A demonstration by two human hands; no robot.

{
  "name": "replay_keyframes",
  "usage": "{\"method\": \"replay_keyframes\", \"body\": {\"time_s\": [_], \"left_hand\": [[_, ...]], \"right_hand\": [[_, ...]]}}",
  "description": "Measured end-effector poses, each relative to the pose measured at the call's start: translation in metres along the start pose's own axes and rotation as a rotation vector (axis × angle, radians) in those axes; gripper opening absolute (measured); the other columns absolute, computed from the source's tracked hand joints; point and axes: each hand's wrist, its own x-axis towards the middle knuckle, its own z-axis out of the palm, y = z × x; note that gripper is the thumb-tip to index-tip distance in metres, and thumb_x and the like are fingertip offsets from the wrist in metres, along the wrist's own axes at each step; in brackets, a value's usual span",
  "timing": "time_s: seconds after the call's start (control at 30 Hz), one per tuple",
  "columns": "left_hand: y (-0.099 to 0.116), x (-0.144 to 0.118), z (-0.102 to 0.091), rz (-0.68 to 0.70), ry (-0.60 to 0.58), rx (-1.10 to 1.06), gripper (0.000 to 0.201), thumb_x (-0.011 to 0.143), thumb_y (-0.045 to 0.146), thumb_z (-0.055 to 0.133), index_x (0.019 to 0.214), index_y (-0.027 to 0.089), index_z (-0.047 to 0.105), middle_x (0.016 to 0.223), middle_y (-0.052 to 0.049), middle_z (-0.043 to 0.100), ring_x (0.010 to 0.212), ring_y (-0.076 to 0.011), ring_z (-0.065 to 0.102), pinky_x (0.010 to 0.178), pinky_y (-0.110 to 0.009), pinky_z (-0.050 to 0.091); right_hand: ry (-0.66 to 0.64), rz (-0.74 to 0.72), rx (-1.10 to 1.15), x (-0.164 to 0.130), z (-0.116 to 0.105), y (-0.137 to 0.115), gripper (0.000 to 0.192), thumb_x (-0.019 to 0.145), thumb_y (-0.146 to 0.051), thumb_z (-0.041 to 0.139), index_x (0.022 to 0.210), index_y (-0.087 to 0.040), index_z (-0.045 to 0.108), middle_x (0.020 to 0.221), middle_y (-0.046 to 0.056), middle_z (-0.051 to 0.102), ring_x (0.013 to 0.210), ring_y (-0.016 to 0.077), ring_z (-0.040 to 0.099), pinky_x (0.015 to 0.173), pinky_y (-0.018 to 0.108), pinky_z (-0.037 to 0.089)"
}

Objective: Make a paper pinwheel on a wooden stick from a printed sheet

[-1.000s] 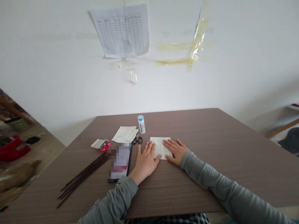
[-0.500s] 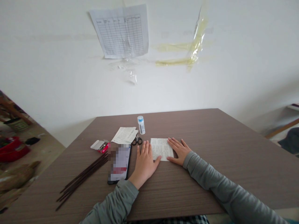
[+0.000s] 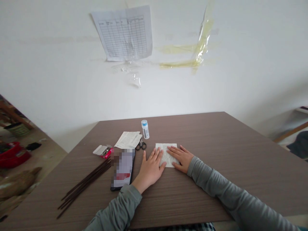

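Observation:
A small sheet of printed paper (image 3: 165, 157) lies flat on the brown table (image 3: 204, 138). My left hand (image 3: 151, 167) rests with outstretched fingers on its left side. From the right, my right hand (image 3: 182, 158) lies flat over its right part, fingers spread. Parts of the sheet are hidden under both hands. Left of my left hand is a phone (image 3: 124, 170), its screen partly blurred. Just beyond the phone, a pair of scissors (image 3: 141, 145) with black handles lies partly against more printed paper (image 3: 128, 140).
A glue stick (image 3: 145, 129) with a clear cap stands behind the scissors. At the left are an open red-and-white box (image 3: 103, 150) and several thin dark sticks (image 3: 85, 186). A printed table sheet (image 3: 125, 33) is taped to the white wall. A red basin (image 3: 14, 155) sits on the floor.
My left hand has shifted slightly right, its fingers now over the sheet's left side. My right hand has slid a little left, further onto the paper.

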Motion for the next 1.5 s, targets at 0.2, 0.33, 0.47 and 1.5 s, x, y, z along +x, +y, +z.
{"method": "replay_keyframes", "body": {"time_s": [0.2, 0.33, 0.47, 1.5], "left_hand": [[0.000, -0.001, -0.001, -0.073, 0.006, 0.073, 0.074, 0.131, 0.042, 0.062, 0.201, 0.021, 0.058, 0.209, -0.022, 0.048, 0.198, -0.0495, 0.045, 0.160, -0.089, 0.029], [0.001, -0.001, 0.000, -0.134, 0.018, 0.104, 0.077, 0.130, 0.050, 0.066, 0.200, 0.020, 0.059, 0.210, -0.022, 0.046, 0.199, -0.0488, 0.041, 0.162, -0.085, 0.029], [-0.001, 0.001, 0.008, -0.157, 0.075, 0.113, 0.079, 0.128, 0.054, 0.067, 0.198, 0.017, 0.062, 0.208, -0.026, 0.050, 0.198, -0.0493, 0.044, 0.162, -0.083, 0.031], [-0.007, 0.000, -0.015, -0.038, 0.079, -0.305, 0.044, 0.107, 0.028, 0.102, 0.151, 0.030, 0.100, 0.178, -0.017, 0.086, 0.181, -0.0474, 0.070, 0.160, -0.082, 0.038]], "right_hand": [[-0.052, 0.140, 0.017, -0.005, -0.024, 0.000, 0.099, 0.109, -0.061, 0.083, 0.201, -0.034, 0.058, 0.208, 0.016, 0.050, 0.195, 0.0489, 0.048, 0.160, 0.084, 0.031], [-0.054, 0.212, -0.013, -0.006, -0.027, 0.001, 0.109, 0.107, -0.071, 0.087, 0.202, -0.029, 0.055, 0.209, 0.019, 0.046, 0.196, 0.0518, 0.045, 0.160, 0.084, 0.031], [-0.046, 0.213, -0.021, -0.006, -0.025, 0.003, 0.110, 0.106, -0.073, 0.088, 0.202, -0.030, 0.055, 0.209, 0.020, 0.048, 0.195, 0.0520, 0.047, 0.160, 0.084, 0.032], [0.245, -0.156, 0.209, -0.006, 0.006, 0.068, 0.048, 0.092, -0.048, 0.116, 0.137, -0.033, 0.104, 0.146, 0.016, 0.098, 0.132, 0.0445, 0.093, 0.116, 0.063, 0.078]]}}
